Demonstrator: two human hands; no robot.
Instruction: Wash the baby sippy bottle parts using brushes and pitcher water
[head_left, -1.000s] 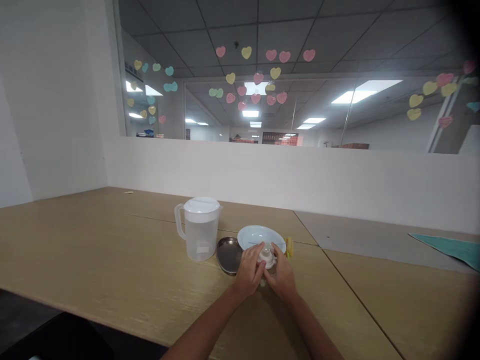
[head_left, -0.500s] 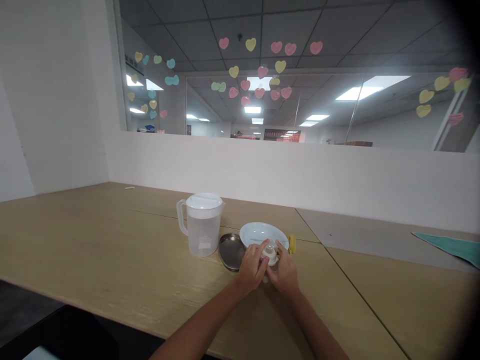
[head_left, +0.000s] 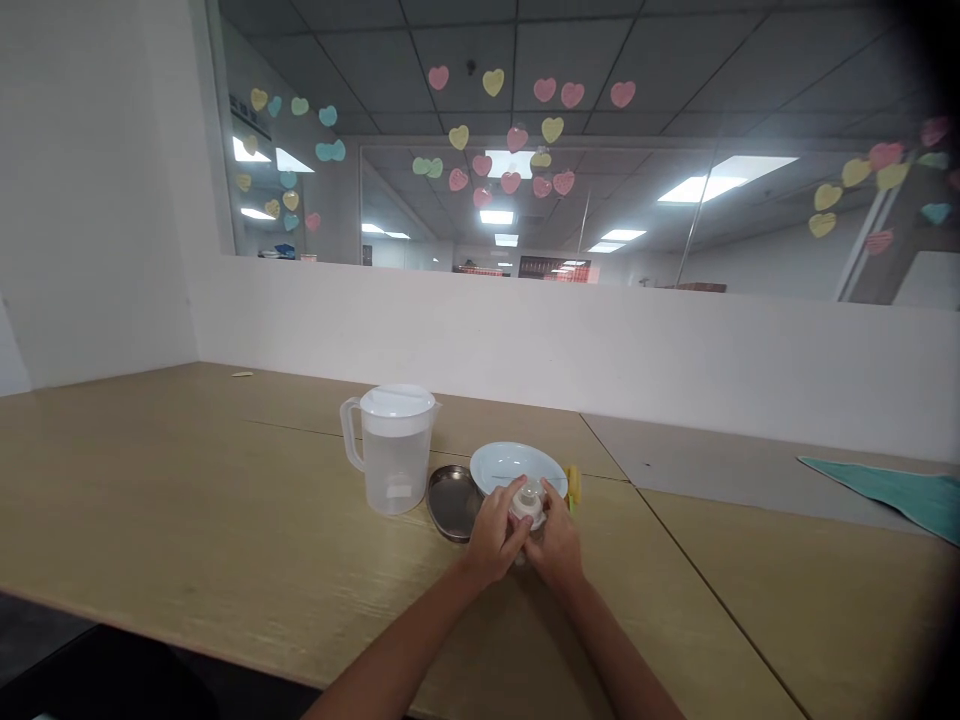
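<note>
My left hand (head_left: 495, 537) and my right hand (head_left: 556, 542) are both wrapped round a small clear bottle with a pale teat-like top (head_left: 528, 503), standing on the wooden table (head_left: 225, 500). Only its top shows between my fingers. Just behind it lies a light blue plate (head_left: 510, 464). Left of my hands sits a small round metal dish (head_left: 448, 492), and beyond that a clear plastic pitcher with a white lid (head_left: 391, 449). A small yellow object (head_left: 574, 485) peeks out at the plate's right edge.
A low white partition wall (head_left: 600, 350) runs behind the table, with glass above covered in several paper heart stickers. A teal cloth (head_left: 892, 490) lies at the far right. A grey mat (head_left: 720, 465) covers part of the table's back right.
My hands stay closed round the small bottle; they and the view have shifted slightly left and down, with little other movement.
</note>
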